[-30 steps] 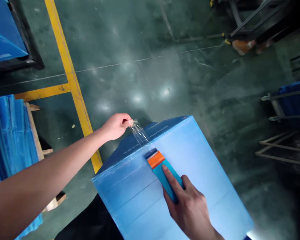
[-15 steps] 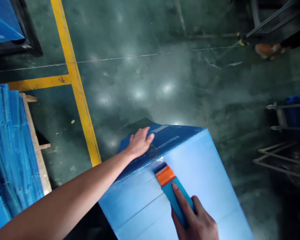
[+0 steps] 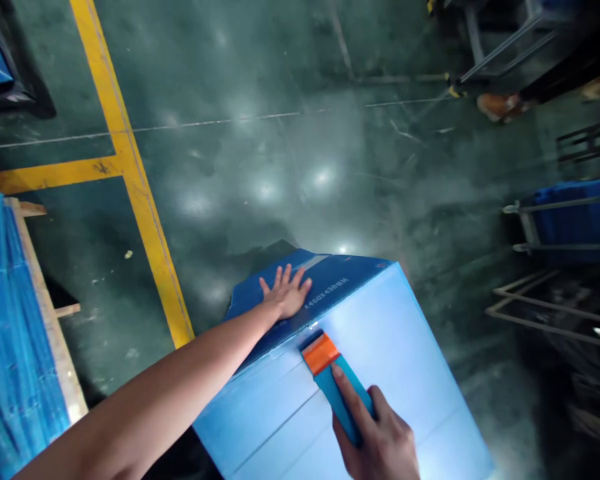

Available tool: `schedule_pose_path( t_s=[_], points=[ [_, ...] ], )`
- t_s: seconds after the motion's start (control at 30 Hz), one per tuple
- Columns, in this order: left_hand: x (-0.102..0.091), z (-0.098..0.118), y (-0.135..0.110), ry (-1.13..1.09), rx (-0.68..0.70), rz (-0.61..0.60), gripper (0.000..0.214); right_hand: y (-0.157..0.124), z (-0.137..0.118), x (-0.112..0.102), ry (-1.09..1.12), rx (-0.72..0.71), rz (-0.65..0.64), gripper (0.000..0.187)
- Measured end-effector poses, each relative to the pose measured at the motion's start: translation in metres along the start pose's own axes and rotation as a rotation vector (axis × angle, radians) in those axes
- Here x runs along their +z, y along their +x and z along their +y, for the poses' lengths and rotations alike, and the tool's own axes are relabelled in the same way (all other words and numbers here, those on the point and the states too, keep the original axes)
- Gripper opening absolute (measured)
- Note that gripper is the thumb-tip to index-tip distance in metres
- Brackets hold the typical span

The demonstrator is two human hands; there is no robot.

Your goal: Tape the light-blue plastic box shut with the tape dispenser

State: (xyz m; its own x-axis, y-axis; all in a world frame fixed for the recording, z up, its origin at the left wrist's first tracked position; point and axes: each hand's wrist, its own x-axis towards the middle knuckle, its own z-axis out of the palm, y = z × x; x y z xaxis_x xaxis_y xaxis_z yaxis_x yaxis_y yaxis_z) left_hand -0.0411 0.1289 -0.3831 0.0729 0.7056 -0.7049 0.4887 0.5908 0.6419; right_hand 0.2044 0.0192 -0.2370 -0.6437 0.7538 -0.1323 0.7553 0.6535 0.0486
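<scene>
A blue corrugated plastic box (image 3: 390,347) stands in front of me on the green floor, its pale top facing up. My left hand (image 3: 286,293) lies flat with fingers spread on the box's darker far side, over the spot where clear tape runs down. My right hand (image 3: 375,437) grips a teal tape dispenser (image 3: 337,387) with an orange head, index finger stretched along its back. The orange head rests at the box's top edge, right beside my left hand.
A stack of blue plastic sheets (image 3: 10,347) rests on a wooden pallet at the left. Yellow floor lines (image 3: 130,187) cross the green floor. Metal racks and a blue cart (image 3: 575,220) stand at the right. Another person's shoe (image 3: 500,105) shows at the top right.
My left hand let go of the pulled tape end and went down flat onto the box's side. The dispenser stayed at the top edge; the view shifted a little.
</scene>
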Motion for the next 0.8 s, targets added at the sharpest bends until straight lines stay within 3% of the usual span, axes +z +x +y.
schedule_pose_path(
  t_s=[0.1, 0.2, 0.27, 0.37, 0.5, 0.57, 0.63, 0.8],
  points=[
    [-0.013, -0.012, 0.018, 0.244, -0.066, 0.242, 0.068, 0.001, -0.002, 0.002, 0.026, 0.022, -0.018, 0.074],
    [-0.028, 0.005, -0.01, 0.093, -0.095, 0.408, 0.065, 0.004, -0.003, -0.001, 0.071, 0.035, -0.032, 0.074],
    [-0.028, 0.026, -0.046, -0.045, -0.043, 0.396, 0.074, 0.01, -0.006, -0.009, 0.118, 0.046, -0.054, 0.072],
    [-0.012, 0.052, -0.088, 0.001, -0.004, 0.31, 0.09, 0.025, -0.011, -0.03, 0.209, 0.12, -0.168, 0.066],
    [0.006, 0.063, -0.093, 0.186, -0.091, 0.347, 0.104, 0.027, -0.005, -0.054, 0.324, 0.176, -0.291, 0.067],
    [0.008, 0.069, -0.087, 0.259, -0.095, 0.403, 0.108, 0.006, 0.008, -0.056, 0.377, 0.149, -0.262, 0.072],
    [0.007, 0.076, -0.084, 0.315, -0.117, 0.444, 0.108, -0.036, 0.026, -0.05, 0.426, 0.124, -0.218, 0.076],
    [0.012, 0.086, -0.089, 0.447, -0.138, 0.56, 0.107, -0.191, 0.084, -0.019, 0.368, 0.063, -0.006, 0.084]
  ],
)
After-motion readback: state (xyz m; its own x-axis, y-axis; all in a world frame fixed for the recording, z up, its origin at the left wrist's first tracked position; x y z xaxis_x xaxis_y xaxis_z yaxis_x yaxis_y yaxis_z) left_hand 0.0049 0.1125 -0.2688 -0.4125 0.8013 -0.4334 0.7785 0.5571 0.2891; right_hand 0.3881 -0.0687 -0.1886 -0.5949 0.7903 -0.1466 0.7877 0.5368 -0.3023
